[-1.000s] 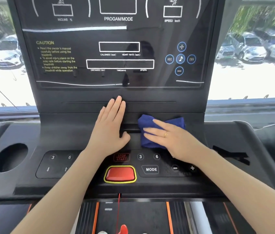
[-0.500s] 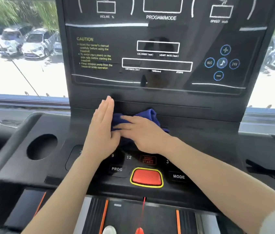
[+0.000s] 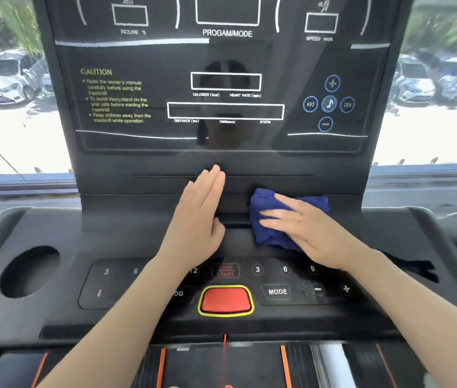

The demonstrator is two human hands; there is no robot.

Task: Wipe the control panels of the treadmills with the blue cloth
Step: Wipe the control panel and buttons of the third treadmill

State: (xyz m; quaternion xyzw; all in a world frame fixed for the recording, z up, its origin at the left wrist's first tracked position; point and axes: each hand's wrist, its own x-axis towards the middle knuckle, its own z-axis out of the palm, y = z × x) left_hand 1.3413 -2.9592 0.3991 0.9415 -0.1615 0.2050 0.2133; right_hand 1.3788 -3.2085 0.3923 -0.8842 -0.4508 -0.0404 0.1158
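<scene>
A black treadmill control panel [image 3: 143,169] fills the view, with a glossy display above and a button row below. The bunched blue cloth [image 3: 266,231] lies on the ledge under the display, right of centre. My right hand [image 3: 308,231] presses flat on the cloth, fingers pointing left, a ring on one finger. My left hand [image 3: 202,217] rests flat on the bare ledge just left of the cloth, fingers together and pointing up, with a narrow gap between it and the cloth.
A red stop button [image 3: 225,301] with a yellow rim sits below my hands, between numbered keys and a MODE key [image 3: 277,291]. A round cup holder [image 3: 29,271] is at the left. The belt deck [image 3: 221,365] shows at the bottom. Parked cars stand outside the window [image 3: 8,79].
My right hand has slid the cloth to the right along the ledge, away from my left hand, which it touched half a second ago. The view has swung back to centre.
</scene>
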